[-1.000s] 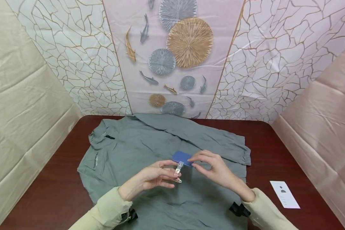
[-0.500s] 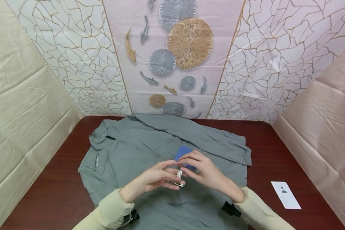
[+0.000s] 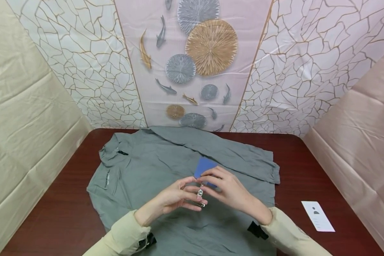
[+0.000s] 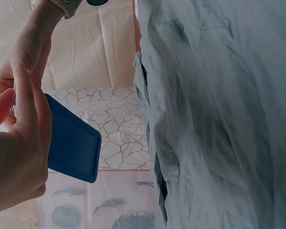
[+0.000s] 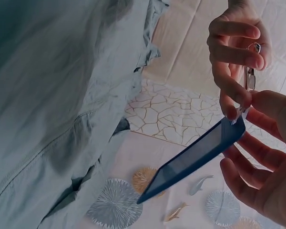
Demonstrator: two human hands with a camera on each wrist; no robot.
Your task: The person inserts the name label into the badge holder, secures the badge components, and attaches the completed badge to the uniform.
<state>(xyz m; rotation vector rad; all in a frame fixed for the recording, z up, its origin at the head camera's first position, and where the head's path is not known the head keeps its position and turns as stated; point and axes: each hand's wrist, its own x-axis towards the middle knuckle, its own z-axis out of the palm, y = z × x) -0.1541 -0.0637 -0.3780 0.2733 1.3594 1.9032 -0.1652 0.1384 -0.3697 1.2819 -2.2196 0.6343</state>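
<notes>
A blue badge holder [image 3: 204, 166] is held in the air above a grey-green jacket [image 3: 166, 156]. My right hand [image 3: 228, 186] pinches its top end, beside the strap. A small metal badge clip [image 3: 200, 193] with a pin hangs at that end, held among the curled fingers of my left hand [image 3: 176, 197]. In the right wrist view the holder [image 5: 186, 160] slants downward, its clear window facing that camera, with the clip [image 5: 250, 78] above it. The left wrist view shows its plain blue back [image 4: 74, 140]; fingers hide most of the clip there.
On the dark red table [image 3: 288, 160] the jacket lies spread, one sleeve across the far side. A white card [image 3: 318, 216] with a person icon lies at the right. Patterned cloth [image 3: 192, 89] hangs behind the table, with plain cloth at both sides.
My right hand has moved left to the clip end, meeting my left hand. The badge holder has turned, and its free end points farther away. Little differs over the last half second.
</notes>
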